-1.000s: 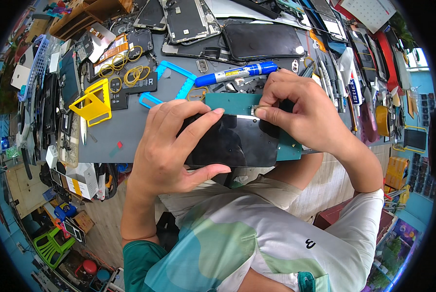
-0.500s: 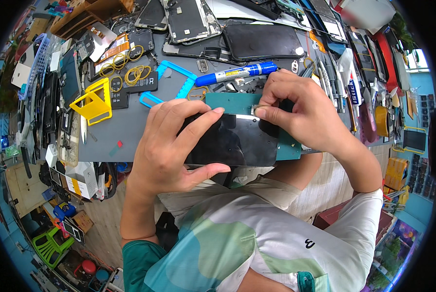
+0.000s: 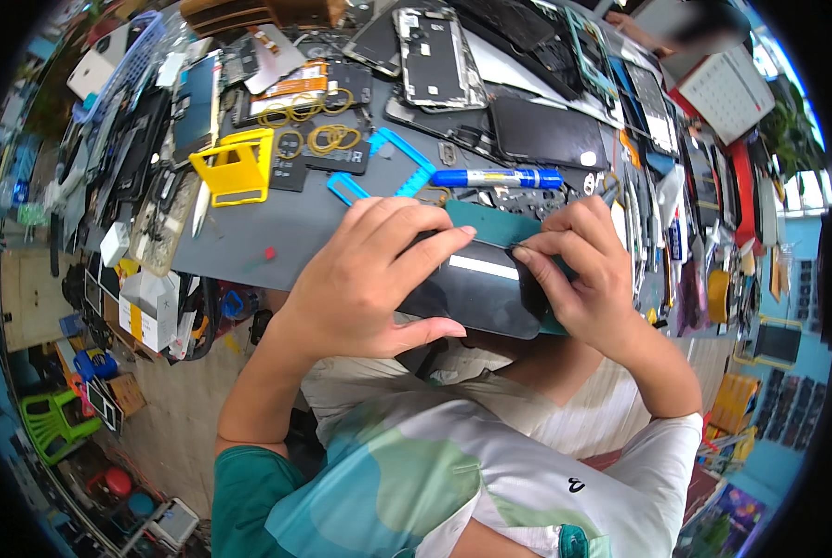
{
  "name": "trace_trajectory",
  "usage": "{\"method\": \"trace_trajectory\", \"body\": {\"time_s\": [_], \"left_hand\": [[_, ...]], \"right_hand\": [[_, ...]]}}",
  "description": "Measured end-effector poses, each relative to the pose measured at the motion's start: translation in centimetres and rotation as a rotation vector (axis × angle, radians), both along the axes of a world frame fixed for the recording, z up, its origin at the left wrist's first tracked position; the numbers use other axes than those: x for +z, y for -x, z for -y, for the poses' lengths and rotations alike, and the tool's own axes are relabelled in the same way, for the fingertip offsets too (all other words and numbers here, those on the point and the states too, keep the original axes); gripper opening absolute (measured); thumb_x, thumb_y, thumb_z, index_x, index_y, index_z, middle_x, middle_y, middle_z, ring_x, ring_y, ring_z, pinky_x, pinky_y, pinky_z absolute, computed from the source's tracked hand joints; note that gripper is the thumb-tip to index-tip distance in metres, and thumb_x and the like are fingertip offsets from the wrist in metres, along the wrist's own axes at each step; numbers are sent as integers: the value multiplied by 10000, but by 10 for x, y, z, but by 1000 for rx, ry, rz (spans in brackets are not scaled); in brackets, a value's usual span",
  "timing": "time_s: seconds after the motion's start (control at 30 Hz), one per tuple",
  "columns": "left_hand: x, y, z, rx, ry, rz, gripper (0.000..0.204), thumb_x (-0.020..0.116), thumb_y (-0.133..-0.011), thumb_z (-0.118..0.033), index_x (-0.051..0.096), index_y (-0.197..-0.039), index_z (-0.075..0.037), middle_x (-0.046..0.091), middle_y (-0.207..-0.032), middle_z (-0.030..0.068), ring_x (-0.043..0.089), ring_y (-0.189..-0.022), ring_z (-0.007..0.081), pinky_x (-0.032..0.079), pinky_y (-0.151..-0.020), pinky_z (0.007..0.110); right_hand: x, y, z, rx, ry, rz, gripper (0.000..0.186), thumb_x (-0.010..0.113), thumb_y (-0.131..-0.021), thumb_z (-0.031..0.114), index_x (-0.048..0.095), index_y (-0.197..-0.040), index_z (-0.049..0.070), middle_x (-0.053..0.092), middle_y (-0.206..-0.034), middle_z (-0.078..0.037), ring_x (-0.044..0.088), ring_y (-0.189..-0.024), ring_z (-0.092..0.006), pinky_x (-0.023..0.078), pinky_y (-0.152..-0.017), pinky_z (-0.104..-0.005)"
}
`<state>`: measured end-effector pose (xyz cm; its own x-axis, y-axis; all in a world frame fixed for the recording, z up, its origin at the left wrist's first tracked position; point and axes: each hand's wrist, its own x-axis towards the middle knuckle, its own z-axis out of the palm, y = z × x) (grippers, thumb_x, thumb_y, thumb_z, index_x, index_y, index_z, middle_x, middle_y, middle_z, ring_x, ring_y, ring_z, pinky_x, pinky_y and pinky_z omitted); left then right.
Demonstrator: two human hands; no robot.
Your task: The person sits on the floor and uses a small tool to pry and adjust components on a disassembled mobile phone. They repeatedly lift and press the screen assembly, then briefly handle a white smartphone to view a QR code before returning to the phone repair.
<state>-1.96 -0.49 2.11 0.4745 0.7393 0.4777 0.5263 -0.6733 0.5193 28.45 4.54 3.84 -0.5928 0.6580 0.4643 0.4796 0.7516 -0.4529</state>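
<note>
Panel [image 3: 481, 302]: glare streak [image 3: 484, 268] longer than before | left hand [image 3: 356, 284]: gripping its edges | right hand [image 3: 583, 270]: fingertips pinched at upper edge

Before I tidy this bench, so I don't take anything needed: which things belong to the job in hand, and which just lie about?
In use:
dark glossy panel, held by the left hand, right hand at its edge
teal sheet, partly covered by it

Apparently just lying about:
blue marker
yellow stand
blue plastic frame

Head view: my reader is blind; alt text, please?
A person's left hand grips a glossy black phone-like panel; the right hand pinches at its far edge. A teal sheet shows behind, a blue marker on the cluttered bench.
</note>
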Motion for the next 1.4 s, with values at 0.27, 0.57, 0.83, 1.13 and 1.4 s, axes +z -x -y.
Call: {"method": "trace_trajectory", "body": {"time_s": [0.27, 0.57, 0.83, 1.13, 1.4], "left_hand": [[-4, 2, 3, 1, -32, -2, 846, 945, -874, -561, 733, -1502, -36, 696, -1397, 138, 662, -1291, 395, 508, -1133, 538], [-7, 2, 3, -4, -48, 16, 854, 933, -871, -579, 721, -1499, -41, 690, -1407, 149, 657, -1308, 404, 502, -1148, 552], [-7, 4, 4, -20, -36, 0, 834, 940, -872, -533, 696, -1485, -22, 668, -1425, 166, 612, -1384, 399, 469, -1209, 551], [-9, 2, 4, -3, -71, 25, 851, 944, -871, -561, 707, -1496, -36, 684, -1423, 149, 641, -1307, 408, 498, -1162, 553], [-11, 2, 5, -3, -78, 25, 851, 944, -866, -555, 707, -1500, -38, 683, -1427, 147, 641, -1314, 402, 498, -1169, 545]], "right_hand": [[3, 11, -4, 13, -14, 38, 182, 925, -849, 10, 800, -976, 46, 689, -1009, -100, 608, -957, -327, 479, -846, -460], [22, 13, -9, 47, 11, 153, 167, 936, -846, 66, 792, -929, 56, 692, -982, -77, 625, -957, -320, 468, -853, -466], [37, 16, -1, -33, 10, 203, 174, 956, -861, 116, 840, -984, 75, 710, -989, -72, 646, -970, -319, 493, -872, -460], [35, 21, -5, 67, -72, 285, 150, 910, -846, 20, 790, -937, 30, 719, -988, -91, 662, -936, -335, 527, -846, -471], [38, 19, -13, 57, 131, 220, 141, 918, -864, 18, 788, -912, -9, 729, -956, -112, 684, -918, -346, 567, -800, -457]]}}
